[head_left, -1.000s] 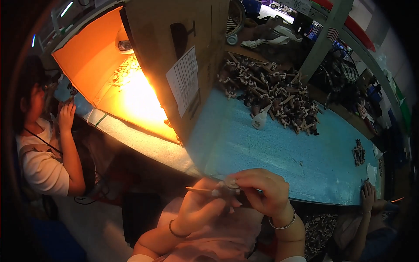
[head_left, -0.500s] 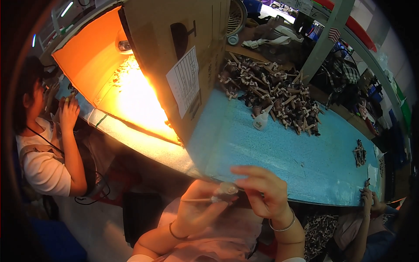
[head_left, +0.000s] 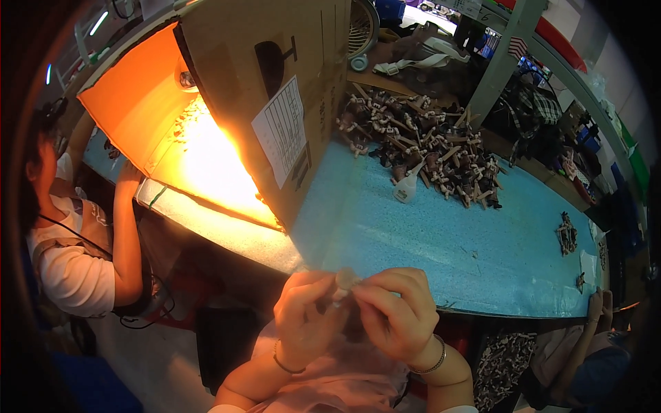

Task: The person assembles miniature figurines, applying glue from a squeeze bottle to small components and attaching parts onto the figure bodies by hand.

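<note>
My left hand (head_left: pixel 301 318) is closed around a small pale figurine piece (head_left: pixel 346 279) with a rounded top, held up near the front edge of the blue table. From the other side, the thumb and fingertips of my right hand (head_left: pixel 398 310) pinch at the same piece. My fingers cover most of its lower part, so its full shape is hidden. Beyond my hands, a small white squeeze bottle (head_left: pixel 405 189) with a pointed nozzle lies against a heap of brown and cream figurine parts (head_left: pixel 441 148).
A tall cardboard box (head_left: pixel 289 89) stands at left, beside a brightly lit, glowing orange enclosure (head_left: pixel 131 89). A co-worker (head_left: pixel 76 255) sits at far left; another person's hands (head_left: pixel 600 306) rest at the right table edge, near small dark parts (head_left: pixel 567 234). A metal post (head_left: pixel 506 55) rises behind.
My right hand has come down from above the piece and now pinches it. My left hand has turned more upright. The co-worker's arm at left has lowered.
</note>
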A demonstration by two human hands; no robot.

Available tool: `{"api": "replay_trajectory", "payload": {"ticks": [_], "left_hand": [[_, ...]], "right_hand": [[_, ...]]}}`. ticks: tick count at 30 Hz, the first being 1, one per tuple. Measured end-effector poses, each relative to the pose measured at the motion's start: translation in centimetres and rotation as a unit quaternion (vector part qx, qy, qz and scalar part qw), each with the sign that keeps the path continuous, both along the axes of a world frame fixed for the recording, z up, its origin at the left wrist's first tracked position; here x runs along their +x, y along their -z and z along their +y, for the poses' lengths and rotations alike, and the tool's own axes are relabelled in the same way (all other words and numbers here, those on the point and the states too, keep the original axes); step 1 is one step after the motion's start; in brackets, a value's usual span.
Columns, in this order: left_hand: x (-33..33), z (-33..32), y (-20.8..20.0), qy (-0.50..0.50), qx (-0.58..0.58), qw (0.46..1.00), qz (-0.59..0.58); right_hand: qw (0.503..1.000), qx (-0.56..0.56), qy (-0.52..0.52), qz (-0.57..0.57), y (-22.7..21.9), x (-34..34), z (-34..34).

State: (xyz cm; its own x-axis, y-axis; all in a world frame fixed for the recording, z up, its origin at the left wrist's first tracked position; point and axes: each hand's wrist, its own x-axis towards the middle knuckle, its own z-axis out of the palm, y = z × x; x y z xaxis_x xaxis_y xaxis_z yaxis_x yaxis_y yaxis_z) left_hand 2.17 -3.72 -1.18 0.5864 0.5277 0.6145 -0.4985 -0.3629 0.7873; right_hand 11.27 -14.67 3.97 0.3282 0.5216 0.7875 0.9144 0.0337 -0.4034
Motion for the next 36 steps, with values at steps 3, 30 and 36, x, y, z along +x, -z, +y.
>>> {"api": "replay_trajectory", "payload": {"ticks": [3,30,36], "left_hand": [[0.3,0.3,0.0,-0.070,0.077,0.994,0.013],[1.2,-1.5,-0.3,0.069,-0.199,0.977,0.045],[0.6,-1.9,-0.4,0.087,-0.114,0.985,0.092]], "right_hand": [[0.999,-0.013,-0.018,0.035,0.0,0.5,0.1],[0.995,-0.102,0.010,0.020,0.8,0.1,-0.1],[0.998,-0.043,0.008,0.051,2.0,1.5,-0.7]]}}
